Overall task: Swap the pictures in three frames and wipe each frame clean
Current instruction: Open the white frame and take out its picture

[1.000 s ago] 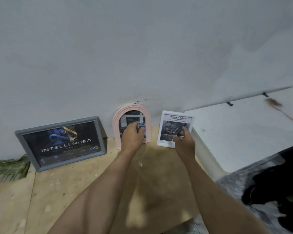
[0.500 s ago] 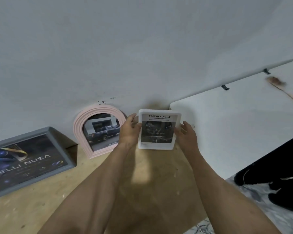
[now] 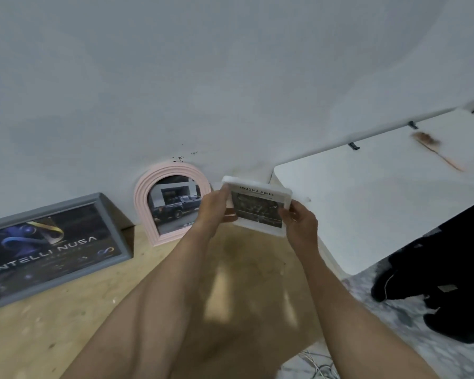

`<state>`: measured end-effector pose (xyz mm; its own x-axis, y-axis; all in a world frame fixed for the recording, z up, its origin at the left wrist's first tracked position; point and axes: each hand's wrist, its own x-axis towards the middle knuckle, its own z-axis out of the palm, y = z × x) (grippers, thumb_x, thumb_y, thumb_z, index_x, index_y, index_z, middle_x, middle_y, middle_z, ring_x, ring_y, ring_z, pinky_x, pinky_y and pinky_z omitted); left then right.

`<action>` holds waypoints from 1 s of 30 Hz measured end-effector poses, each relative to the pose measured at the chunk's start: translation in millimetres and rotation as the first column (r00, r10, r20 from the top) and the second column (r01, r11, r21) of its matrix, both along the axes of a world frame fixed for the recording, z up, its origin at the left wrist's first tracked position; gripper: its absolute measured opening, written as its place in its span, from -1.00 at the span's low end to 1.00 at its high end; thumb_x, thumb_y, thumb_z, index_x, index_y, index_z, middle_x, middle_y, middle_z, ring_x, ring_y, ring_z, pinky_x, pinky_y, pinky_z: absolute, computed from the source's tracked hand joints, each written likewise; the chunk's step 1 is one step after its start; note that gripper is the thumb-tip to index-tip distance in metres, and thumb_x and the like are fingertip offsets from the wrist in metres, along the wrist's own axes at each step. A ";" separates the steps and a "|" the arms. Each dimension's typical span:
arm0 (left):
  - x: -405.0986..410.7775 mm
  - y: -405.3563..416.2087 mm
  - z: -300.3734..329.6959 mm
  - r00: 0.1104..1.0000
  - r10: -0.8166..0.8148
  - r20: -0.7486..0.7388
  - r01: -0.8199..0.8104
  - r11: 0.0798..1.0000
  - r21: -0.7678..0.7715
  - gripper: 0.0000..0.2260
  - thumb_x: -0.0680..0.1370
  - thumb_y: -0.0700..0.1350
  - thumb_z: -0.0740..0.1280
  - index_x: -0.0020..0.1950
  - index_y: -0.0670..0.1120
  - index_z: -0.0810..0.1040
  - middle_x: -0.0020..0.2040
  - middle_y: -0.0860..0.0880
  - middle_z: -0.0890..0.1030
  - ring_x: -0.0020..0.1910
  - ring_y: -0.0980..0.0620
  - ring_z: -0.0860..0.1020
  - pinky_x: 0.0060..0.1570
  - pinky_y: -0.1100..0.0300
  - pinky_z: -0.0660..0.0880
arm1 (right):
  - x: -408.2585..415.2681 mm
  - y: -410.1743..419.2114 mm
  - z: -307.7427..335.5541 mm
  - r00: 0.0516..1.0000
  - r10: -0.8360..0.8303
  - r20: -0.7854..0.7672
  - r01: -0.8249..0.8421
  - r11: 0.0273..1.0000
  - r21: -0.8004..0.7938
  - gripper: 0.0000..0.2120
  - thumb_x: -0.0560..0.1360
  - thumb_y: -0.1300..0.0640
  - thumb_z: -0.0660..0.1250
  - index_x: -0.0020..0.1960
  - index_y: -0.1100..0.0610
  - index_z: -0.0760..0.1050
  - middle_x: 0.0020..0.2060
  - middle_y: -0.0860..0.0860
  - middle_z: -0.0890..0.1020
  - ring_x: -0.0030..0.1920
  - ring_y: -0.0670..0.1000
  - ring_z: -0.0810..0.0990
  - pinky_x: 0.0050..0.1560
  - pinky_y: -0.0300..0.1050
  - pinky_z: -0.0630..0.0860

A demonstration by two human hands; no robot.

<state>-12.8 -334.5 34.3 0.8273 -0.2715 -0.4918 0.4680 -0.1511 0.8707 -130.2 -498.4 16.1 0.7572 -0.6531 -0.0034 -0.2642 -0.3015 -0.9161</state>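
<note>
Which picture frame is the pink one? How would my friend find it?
Look along the grey wall where it meets the wooden board. Three frames are there: a grey rectangular frame leaning on the left, a white frame held in both hands, and the pink frame between them. Only it has an arched top.

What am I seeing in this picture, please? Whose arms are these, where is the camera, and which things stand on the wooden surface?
There is no machine here. A person wears a camera on the head, which looks forward and down at both arms. The left hand and right hand grip the sides of a white frame, lifted off the wooden surface. A pink arched frame with a truck picture and a grey frame lean on the wall. To the right is a white table.
</note>
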 end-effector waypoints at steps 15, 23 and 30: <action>-116.1 269.2 28.5 0.971 0.181 -0.157 -0.182 0.983 0.009 -0.87 0.62 -0.33 0.25 0.14 -0.31 0.53 -0.20 -0.19 0.64 -0.48 -0.01 0.64 -0.50 0.07 0.62 | -96.5 237.7 -24.6 0.953 0.301 -0.044 -0.266 0.753 -0.601 -0.63 0.43 -0.11 0.21 0.02 0.06 0.65 -0.01 0.02 0.67 -0.03 0.08 0.59 -0.05 -0.06 0.46; -183.8 408.1 -40.1 0.945 0.207 -0.255 -0.207 0.978 0.028 -0.83 0.65 -0.26 0.24 0.10 -0.23 0.63 -0.14 -0.15 0.69 -0.32 -0.03 0.67 -0.38 0.14 0.61 | -122.8 291.1 -49.8 0.868 0.274 -0.413 -0.256 0.962 0.099 -0.75 0.40 0.05 0.21 -0.32 0.20 0.47 -0.40 0.12 0.51 -0.34 0.05 0.46 -0.19 0.14 0.51; -232.6 447.9 -97.6 0.902 0.396 -0.171 -0.349 0.903 0.250 -0.87 0.57 -0.28 0.38 0.05 -0.17 0.70 -0.19 -0.09 0.69 -0.41 0.08 0.61 -0.35 0.28 0.55 | -156.3 334.8 -92.1 0.682 0.404 -0.609 -0.264 0.913 0.310 -0.82 0.53 0.12 0.25 -0.16 0.11 0.59 -0.22 0.06 0.63 -0.21 0.03 0.56 -0.15 -0.06 0.51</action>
